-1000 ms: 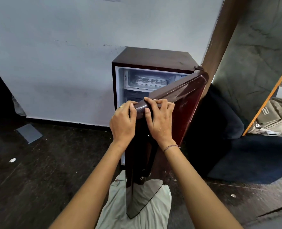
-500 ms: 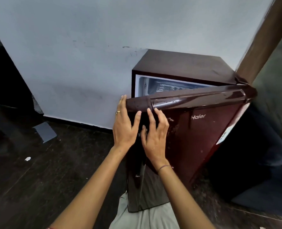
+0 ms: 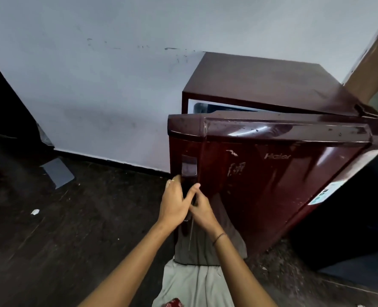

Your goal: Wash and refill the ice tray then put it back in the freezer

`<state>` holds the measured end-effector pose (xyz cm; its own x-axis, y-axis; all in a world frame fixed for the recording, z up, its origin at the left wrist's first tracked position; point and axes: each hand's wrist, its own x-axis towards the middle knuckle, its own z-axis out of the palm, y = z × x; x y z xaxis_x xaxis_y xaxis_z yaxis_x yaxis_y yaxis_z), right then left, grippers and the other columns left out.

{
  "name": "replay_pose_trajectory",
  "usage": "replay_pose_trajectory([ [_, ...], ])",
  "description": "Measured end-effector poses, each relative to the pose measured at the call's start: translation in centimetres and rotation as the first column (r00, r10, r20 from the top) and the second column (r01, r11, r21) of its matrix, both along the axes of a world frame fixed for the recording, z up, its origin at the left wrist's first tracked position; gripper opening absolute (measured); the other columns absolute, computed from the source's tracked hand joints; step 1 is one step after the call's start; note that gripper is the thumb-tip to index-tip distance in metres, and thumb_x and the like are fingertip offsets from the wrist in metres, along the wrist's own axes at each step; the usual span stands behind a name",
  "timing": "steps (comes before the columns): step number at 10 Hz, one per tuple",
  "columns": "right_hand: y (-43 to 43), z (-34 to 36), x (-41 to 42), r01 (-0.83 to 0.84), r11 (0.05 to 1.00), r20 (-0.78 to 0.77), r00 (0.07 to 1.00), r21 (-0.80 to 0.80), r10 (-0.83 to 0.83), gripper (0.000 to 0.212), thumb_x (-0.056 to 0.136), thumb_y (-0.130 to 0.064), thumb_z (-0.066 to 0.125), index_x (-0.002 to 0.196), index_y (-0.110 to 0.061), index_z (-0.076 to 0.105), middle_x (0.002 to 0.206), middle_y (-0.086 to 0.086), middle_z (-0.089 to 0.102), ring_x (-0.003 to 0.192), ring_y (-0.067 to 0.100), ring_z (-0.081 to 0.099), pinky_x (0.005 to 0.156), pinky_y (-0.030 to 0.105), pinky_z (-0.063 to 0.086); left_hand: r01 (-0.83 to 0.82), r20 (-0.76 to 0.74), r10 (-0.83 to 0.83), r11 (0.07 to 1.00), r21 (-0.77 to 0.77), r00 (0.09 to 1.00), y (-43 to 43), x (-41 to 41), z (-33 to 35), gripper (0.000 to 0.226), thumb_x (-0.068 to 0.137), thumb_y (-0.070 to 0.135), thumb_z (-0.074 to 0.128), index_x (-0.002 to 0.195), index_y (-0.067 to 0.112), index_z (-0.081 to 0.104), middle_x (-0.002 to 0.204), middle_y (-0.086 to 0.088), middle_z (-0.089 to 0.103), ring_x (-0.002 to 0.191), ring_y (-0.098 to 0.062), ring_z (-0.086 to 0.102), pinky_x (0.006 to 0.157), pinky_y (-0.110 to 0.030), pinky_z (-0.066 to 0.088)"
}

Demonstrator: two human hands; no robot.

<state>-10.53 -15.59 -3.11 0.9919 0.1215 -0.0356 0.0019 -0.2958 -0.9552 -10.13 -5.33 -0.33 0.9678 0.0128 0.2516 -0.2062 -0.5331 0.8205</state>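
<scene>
Compared with the frame half a second earlier, the refrigerator door [image 3: 272, 173] is seen swung much nearer to the cabinet [image 3: 261, 83], so that only a narrow wedge of the white interior [image 3: 205, 106] is left showing at the upper left, where before a wider strip of the freezer compartment could be seen. Both hands have been moved down from the door's top edge to its left edge, below the recessed handle [image 3: 189, 166]. The view has also been brought closer to the appliance.

The left hand [image 3: 174, 204] is laid against the door's left edge with its fingers [image 3: 175, 181] loosely extended and pressed flat to the dark red surface; nothing is gripped by it, and a ring is worn on it. The right hand [image 3: 202, 210] is placed just beside it, touching it, with the fingers partly curled toward the same edge; whether anything is grasped there cannot be told, since the fingertips are hidden behind the left hand. A bracelet [image 3: 219, 237] is worn on the right wrist.

The ice tray cannot be made out: the part of the interior still visible is too narrow and too blurred.

The refrigerator is stood on a dark floor [image 3: 72, 240] against a pale wall [image 3: 95, 74]. A grey sheet [image 3: 57, 172] and a small white scrap [image 3: 35, 212] are lying on the floor to the left.
</scene>
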Motion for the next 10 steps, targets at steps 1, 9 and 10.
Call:
replay_pose_trajectory([
  [1, 0.1, -0.6, 1.8, -0.03, 0.998, -0.06, 0.998, -0.059, 0.027, 0.043, 0.093, -0.011, 0.057, 0.134, -0.011, 0.044, 0.121, -0.008, 0.056, 0.105, -0.01, 0.051, 0.086, 0.004, 0.039, 0.055, -0.054, -0.055, 0.998, -0.007, 0.997, 0.6, 1.8, -0.8, 0.058, 0.084, 0.058, 0.041, 0.12, 0.015, 0.056, 0.106, 0.001, 0.059, 0.107, -0.015, 0.056, 0.092, -0.027, 0.044],
  [9, 2.3, -2.7, 9.4, 0.168, 0.981, 0.033, 0.986, -0.1, -0.166, 0.04, 0.094, -0.009, 0.053, 0.133, -0.012, 0.044, 0.122, -0.003, 0.057, 0.114, 0.006, 0.055, 0.097, 0.015, 0.043, 0.322, -0.046, -0.322, 0.947, -0.024, 0.945, 2.6, 11.7, -1.7, 0.067, 0.087, 0.068, 0.034, 0.123, 0.015, 0.054, 0.104, 0.002, 0.068, 0.093, -0.006, 0.066, 0.084, -0.03, 0.055],
  [10, 3.1, -3.8, 8.4, 0.334, 0.928, 0.107, 0.942, -0.165, -0.319, 0.027, 0.096, -0.022, 0.05, 0.122, -0.017, 0.048, 0.116, -0.002, 0.057, 0.108, 0.01, 0.054, 0.089, 0.024, 0.047, 0.207, -0.014, -0.207, 0.968, 0.145, 0.978, 2.9, 10.0, -3.4, 0.059, 0.092, 0.056, 0.032, 0.136, 0.017, 0.041, 0.116, -0.001, 0.063, 0.091, -0.011, 0.065, 0.078, -0.032, 0.055],
])
